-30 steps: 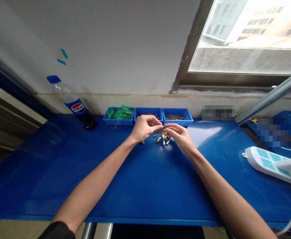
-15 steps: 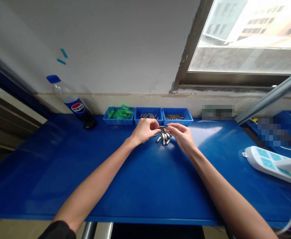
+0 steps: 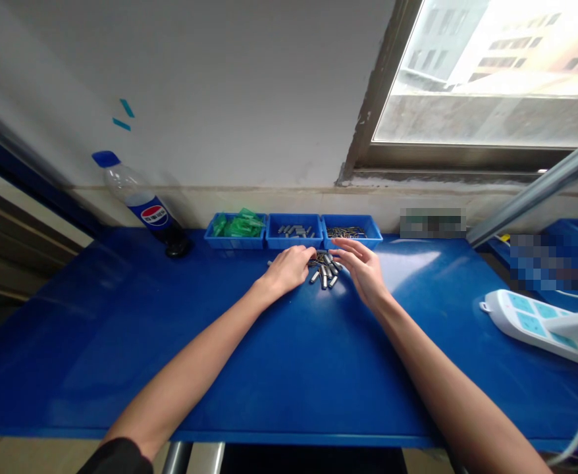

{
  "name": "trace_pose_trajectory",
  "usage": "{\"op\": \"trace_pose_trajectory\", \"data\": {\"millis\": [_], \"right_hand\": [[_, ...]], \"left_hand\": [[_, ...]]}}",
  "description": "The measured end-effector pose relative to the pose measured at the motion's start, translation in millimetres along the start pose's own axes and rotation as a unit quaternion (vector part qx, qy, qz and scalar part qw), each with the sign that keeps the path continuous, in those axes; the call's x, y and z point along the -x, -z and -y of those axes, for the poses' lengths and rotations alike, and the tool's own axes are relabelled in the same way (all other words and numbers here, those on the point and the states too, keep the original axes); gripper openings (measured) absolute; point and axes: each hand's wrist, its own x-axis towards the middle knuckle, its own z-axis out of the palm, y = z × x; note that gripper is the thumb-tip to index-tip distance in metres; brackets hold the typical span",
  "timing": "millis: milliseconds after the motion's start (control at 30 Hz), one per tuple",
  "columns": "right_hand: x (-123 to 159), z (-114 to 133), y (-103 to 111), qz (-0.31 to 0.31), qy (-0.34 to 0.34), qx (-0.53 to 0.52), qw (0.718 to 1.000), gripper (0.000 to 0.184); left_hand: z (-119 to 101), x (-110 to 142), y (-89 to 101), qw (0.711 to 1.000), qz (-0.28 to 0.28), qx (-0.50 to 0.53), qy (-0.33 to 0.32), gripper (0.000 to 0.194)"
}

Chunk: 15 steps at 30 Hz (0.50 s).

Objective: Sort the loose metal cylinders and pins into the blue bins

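Small silver metal cylinders (image 3: 324, 271) lie in a loose pile on the blue table, with thin dark pieces behind them. My left hand (image 3: 286, 271) rests low at the pile's left side, its fingers closed and curled down. Whatever is between those fingertips is hidden. Just right of the pile, my right hand (image 3: 361, 264) hovers with thumb and fingers apart and nothing visible in it. Behind the hands stand three blue bins: one of green plastic pieces (image 3: 242, 224), one of grey metal cylinders (image 3: 295, 231), and one of thin, screw-like metal pieces (image 3: 347, 232).
A cola bottle (image 3: 153, 214) stands at the back left against the wall. On the right lies a white power strip (image 3: 530, 319) with a plug and cable. A metal post (image 3: 530, 191) slants beside the window. The table's front edge (image 3: 289, 436) runs below my arms.
My left hand has come down to the pile and turned palm-down. The small piece between both hands is no longer visible there. My right fingers have spread apart.
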Motion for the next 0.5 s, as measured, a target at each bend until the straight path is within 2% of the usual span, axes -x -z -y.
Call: {"op": "trace_pose_trajectory", "data": {"millis": [300,500], "right_hand": [[-0.2,-1.2,-0.8,0.008,0.000,0.009,1.000,0.030],[1.3,-0.6,-1.9,0.014,0.000,0.007,1.000,0.028]], "left_hand": [[9.1,-3.0,5.3,0.999,-0.030,0.035,-0.014,0.030],[11.8,-3.4,2.9,0.998,-0.026,0.045,-0.020,0.028]]}}
